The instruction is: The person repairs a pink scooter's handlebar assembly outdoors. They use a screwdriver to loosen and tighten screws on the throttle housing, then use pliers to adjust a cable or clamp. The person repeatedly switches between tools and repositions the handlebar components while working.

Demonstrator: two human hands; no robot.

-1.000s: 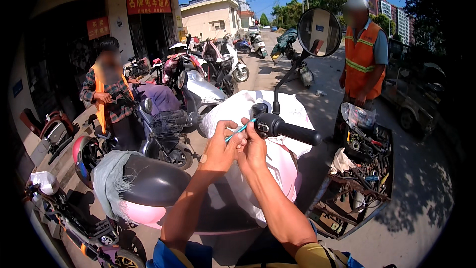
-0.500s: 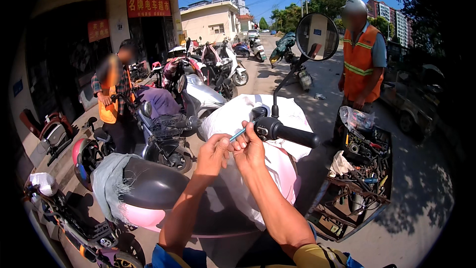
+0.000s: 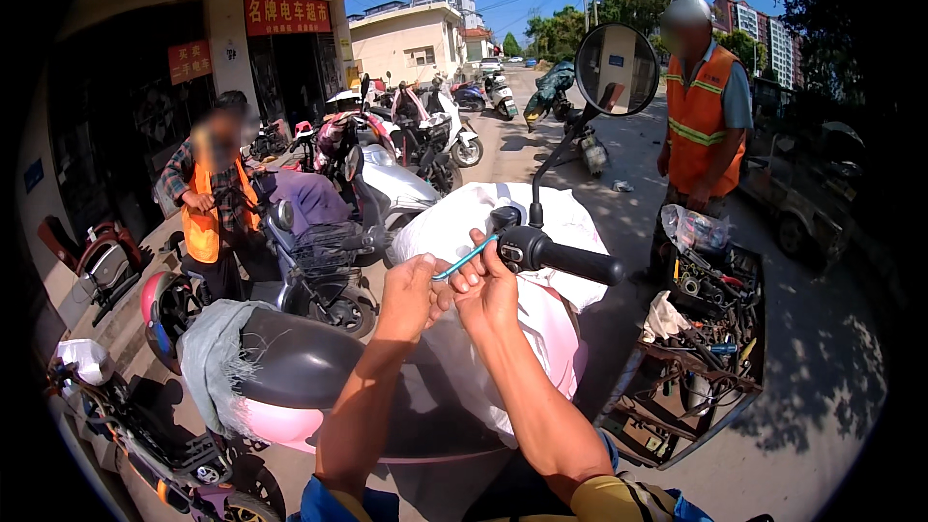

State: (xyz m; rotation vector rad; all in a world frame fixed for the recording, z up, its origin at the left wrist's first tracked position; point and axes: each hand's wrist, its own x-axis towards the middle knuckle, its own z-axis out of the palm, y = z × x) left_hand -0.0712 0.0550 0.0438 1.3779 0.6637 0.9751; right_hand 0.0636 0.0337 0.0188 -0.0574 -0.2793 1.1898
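Observation:
A thin blue hex key, bent at its left end, slants up between my hands beside the handlebar. My right hand is closed round its upper part, close to the black handlebar grip and its switch housing. My left hand is closed at the bent end, the fingertips partly hidden. Below my hands, white sheeting covers the front of a pink scooter with a black seat. A round mirror rises on its stalk from the handlebar.
An open toolbox full of tools stands at the right. Beyond it is a person in an orange vest. Another person in an orange vest stands at left among parked scooters. A grey cloth lies over the seat's end.
My left hand has shifted slightly left, and more of the hex key, with its bend, now shows. The person at left has leaned down and moved their hands.

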